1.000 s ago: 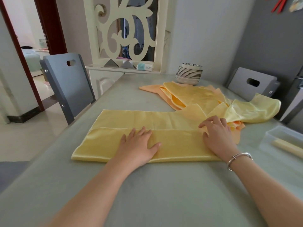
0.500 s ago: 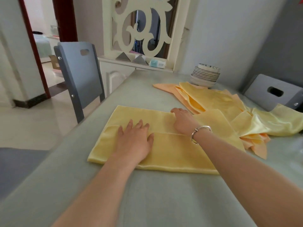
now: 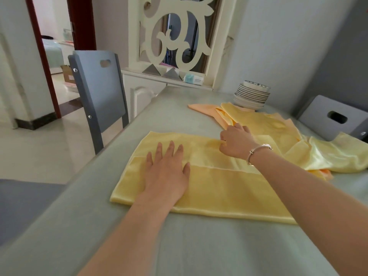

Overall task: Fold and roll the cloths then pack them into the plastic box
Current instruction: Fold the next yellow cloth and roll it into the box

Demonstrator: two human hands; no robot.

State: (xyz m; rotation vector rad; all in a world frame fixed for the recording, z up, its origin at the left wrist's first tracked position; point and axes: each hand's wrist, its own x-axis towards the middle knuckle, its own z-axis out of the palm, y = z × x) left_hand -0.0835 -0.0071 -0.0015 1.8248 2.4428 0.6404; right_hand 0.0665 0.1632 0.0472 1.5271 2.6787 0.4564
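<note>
On table (image 3: 179, 246): yellow cloth (image 3: 219, 188) part-folded; left hand (image 3: 167, 172) flat, right hand (image 3: 235, 142) pinching far edge.

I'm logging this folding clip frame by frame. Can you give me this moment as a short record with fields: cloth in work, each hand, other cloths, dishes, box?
cloth in work: yellow cloth, flat on the table, near strip folded over
left hand: left hand lies flat on the cloth, fingers straight
right hand: right hand at the cloth's far edge, fingers curled; a grip cannot be confirmed
other cloths: cloth pile, yellow and orange, unfolded, behind and to the right
dishes: stack of plates at the far end
box: not in view
</note>
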